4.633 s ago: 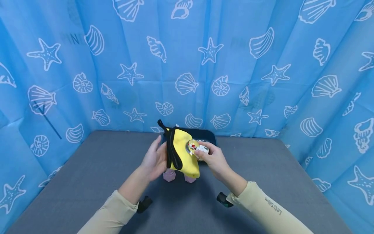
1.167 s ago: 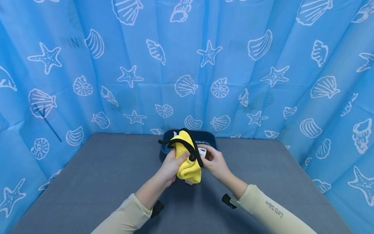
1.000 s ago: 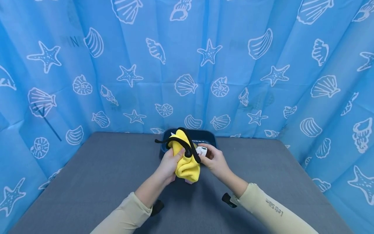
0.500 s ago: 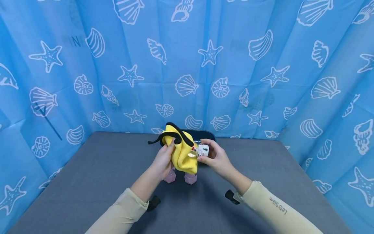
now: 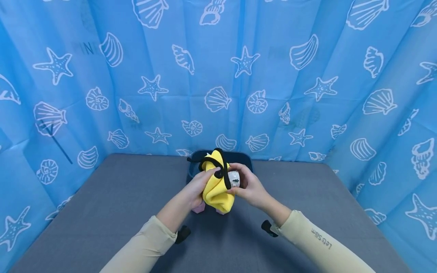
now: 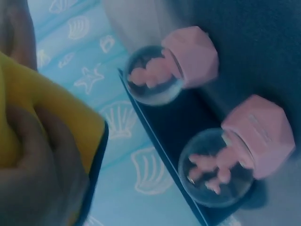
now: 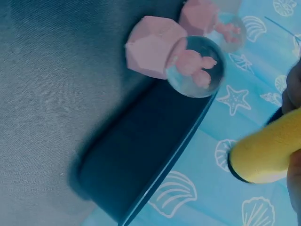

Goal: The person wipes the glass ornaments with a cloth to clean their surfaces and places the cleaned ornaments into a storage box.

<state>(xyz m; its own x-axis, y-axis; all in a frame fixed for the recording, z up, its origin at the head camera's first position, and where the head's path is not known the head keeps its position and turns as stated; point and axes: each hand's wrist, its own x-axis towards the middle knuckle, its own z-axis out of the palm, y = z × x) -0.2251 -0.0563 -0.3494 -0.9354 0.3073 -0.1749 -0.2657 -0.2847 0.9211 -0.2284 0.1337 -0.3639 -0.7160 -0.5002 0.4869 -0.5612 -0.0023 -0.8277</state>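
Observation:
In the head view, my left hand (image 5: 196,187) grips a yellow cloth (image 5: 216,195) with black edging, bunched up, its thumb on top. My right hand (image 5: 252,186) holds a small snow globe by its white base (image 5: 234,178), which carries a dark tree print. The cloth covers the globe's glass dome. Both hands are raised above the table, close together. Below them in the left wrist view stand two snow globes with pink faceted bases, one upper (image 6: 195,56) and one lower (image 6: 258,136), each with a pink figure inside.
A dark blue tray (image 5: 244,155) stands behind the hands near the back of the grey table (image 5: 136,197). The pink globes are just in front of it. A blue curtain (image 5: 218,76) with white shell prints hangs around the table's back and sides.
Half a second ago part of the glass dome showed beside the cloth; now the cloth hides it. My left hand and the cloth have moved right, closer to the right hand.

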